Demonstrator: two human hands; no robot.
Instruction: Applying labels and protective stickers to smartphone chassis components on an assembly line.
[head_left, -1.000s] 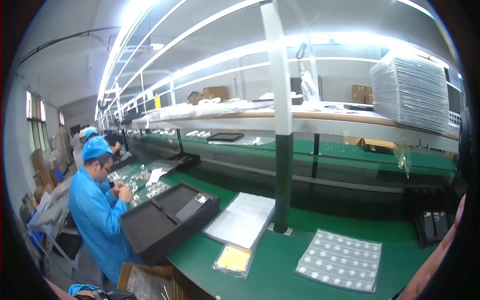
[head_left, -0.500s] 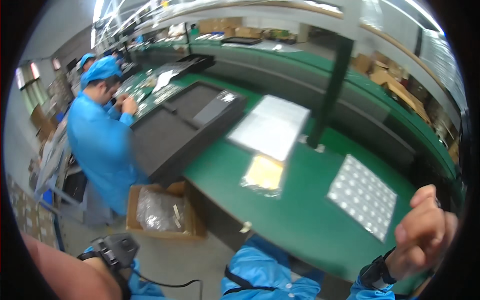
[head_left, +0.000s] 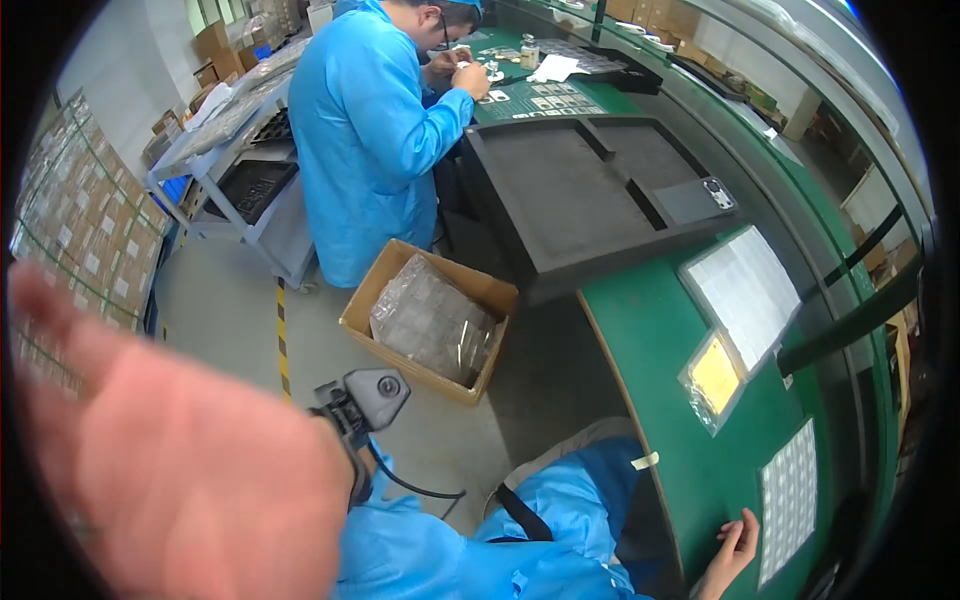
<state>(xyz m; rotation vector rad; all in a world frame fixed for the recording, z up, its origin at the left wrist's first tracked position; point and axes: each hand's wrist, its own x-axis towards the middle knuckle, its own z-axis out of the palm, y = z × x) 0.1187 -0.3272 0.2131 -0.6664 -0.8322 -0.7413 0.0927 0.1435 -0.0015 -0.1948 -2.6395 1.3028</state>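
My left hand (head_left: 190, 460) looms large and blurred at the lower left, raised over the floor. One digit stretches away from the palm, and nothing shows in the hand. A strap with a small black camera (head_left: 378, 395) circles that wrist. At the lower right, my right hand (head_left: 735, 555) is over the green table (head_left: 660, 360) near its front edge. Its fingers are loosely bent and apart, holding nothing. Just right of them lies a pale sheet with rows of round spots (head_left: 790, 500). Farther back are a flat yellow item in a clear bag (head_left: 715, 375) and a white sheet (head_left: 745, 290).
A large black foam tray (head_left: 560, 190) with a dark flat device (head_left: 690, 200) stands on the table. Below it, an open cardboard box (head_left: 400, 365) holds clear plastic. A co-worker in blue (head_left: 365, 140) handles small parts. A cart (head_left: 225, 190) and wrapped cartons (head_left: 85, 210) stand left.
The view has swung left and down, so the box, tray and co-worker appear farther right. My left hand has come into view; my right hand now appears lower and farther left in the picture.
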